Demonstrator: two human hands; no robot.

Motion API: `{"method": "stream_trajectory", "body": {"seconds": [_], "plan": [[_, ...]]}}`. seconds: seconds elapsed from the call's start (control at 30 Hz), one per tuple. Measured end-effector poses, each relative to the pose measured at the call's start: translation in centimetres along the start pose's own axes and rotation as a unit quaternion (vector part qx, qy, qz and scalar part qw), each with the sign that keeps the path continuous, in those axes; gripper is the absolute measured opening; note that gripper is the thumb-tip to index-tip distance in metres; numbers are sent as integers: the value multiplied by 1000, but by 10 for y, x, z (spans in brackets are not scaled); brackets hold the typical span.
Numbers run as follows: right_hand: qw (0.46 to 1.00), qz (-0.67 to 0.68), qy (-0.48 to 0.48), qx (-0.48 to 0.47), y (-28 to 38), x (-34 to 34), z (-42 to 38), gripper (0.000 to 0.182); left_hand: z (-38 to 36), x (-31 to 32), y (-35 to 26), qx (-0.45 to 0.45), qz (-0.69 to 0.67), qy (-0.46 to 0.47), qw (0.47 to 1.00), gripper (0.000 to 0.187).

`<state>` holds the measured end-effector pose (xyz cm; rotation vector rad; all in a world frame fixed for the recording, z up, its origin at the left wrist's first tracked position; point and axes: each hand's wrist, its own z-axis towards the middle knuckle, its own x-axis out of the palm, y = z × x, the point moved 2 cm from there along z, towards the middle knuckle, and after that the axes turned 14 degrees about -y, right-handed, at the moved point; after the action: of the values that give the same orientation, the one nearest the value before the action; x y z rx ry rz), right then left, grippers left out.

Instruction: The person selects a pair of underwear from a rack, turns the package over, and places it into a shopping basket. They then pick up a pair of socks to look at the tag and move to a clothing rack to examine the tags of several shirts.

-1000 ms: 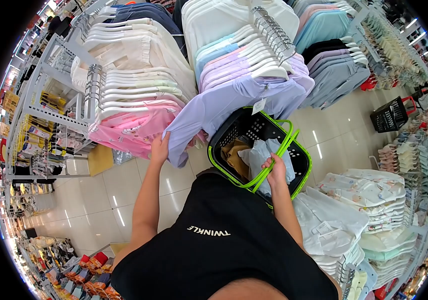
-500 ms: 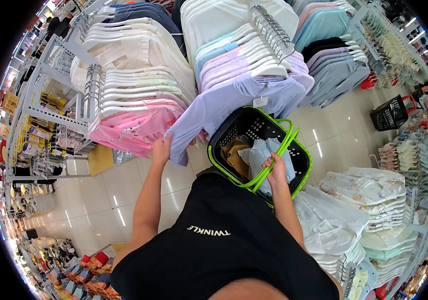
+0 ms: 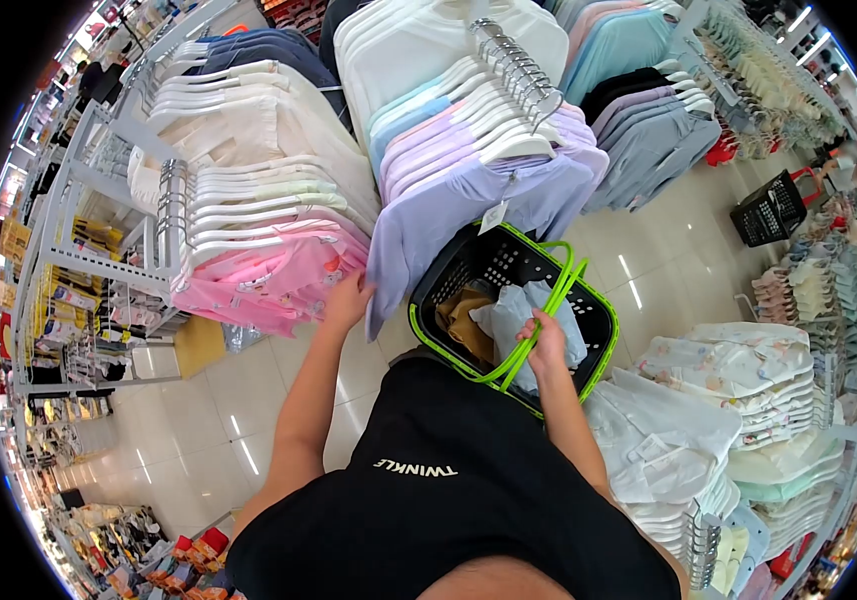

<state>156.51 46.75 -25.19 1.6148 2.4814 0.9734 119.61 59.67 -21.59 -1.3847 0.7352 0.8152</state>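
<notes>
My left hand [image 3: 347, 302] is at the lower edge of a pink printed shirt [image 3: 274, 275], beside the hanging sleeve of a lavender long-sleeved shirt [image 3: 424, 215]. Its thumb and fingers look apart, with no cloth clearly between them. My right hand [image 3: 546, 340] is closed round the bright green handles [image 3: 561, 292] of a black basket [image 3: 439, 275] with a green rim. Inside the basket lie a brown item [image 3: 467, 322] and a pale grey-blue plastic bag [image 3: 509, 312]. A white tag [image 3: 494, 216] hangs from the lavender shirt over the basket's far rim.
Cream garments [image 3: 249, 120] and white shirts [image 3: 359, 60] hang on racks ahead. Grey shirts [image 3: 654, 150] hang at the right. Another black basket [image 3: 769, 210] stands on the tiled floor beyond. White clothes [image 3: 659, 440] hang close by my right arm.
My left hand has let go of the lavender sleeve, which now hangs down, and has moved slightly right. The shirt is no longer pulled out to the left. My right hand still holds the basket.
</notes>
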Motion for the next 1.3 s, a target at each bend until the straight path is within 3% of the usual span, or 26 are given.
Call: {"method": "stream_trajectory", "body": {"seconds": [0.03, 0.1, 0.13, 0.2, 0.23, 0.33, 0.53, 0.73, 0.87, 1.13, 1.3], "plan": [[1000, -2, -1, -2, 0, 0, 1, 15, 5, -4, -21, 5, -2, 2, 1000, 42], [1000, 4, -1, -1, -1, -3, 4, 15, 18, -18, -67, 41, -99, -107, 988, 45], [1000, 6, 1, 4, -2, -4, 5, 15, 24, -25, -87, 45, -102, -103, 988, 45], [1000, 8, 2, 2, -2, -7, 8, 14, 37, -43, -128, 152, -132, -215, 956, 45], [1000, 6, 8, 3, -3, -7, 9, 14, 43, -49, -145, 154, -135, -211, 956, 45], [1000, 15, 4, 0, -2, -6, 7, 13, 59, -58, -191, 296, -117, -235, 918, 43], [1000, 18, 11, -6, 0, -6, 3, 14, 83, -32, -226, 356, -49, -183, 915, 36], [999, 39, 5, -10, 5, -7, 0, 16, 91, -7, -220, 324, 43, -165, 931, 33], [999, 34, 1, -9, 7, -6, 2, 16, 93, -2, -222, 301, 33, -131, 944, 29], [999, 34, -8, -16, 11, -7, 3, 15, 94, 1, -219, 274, 19, -151, 950, 34], [999, 35, -10, -15, 12, -8, 8, 16, 94, 3, -201, 304, -53, -166, 937, 28]]}}
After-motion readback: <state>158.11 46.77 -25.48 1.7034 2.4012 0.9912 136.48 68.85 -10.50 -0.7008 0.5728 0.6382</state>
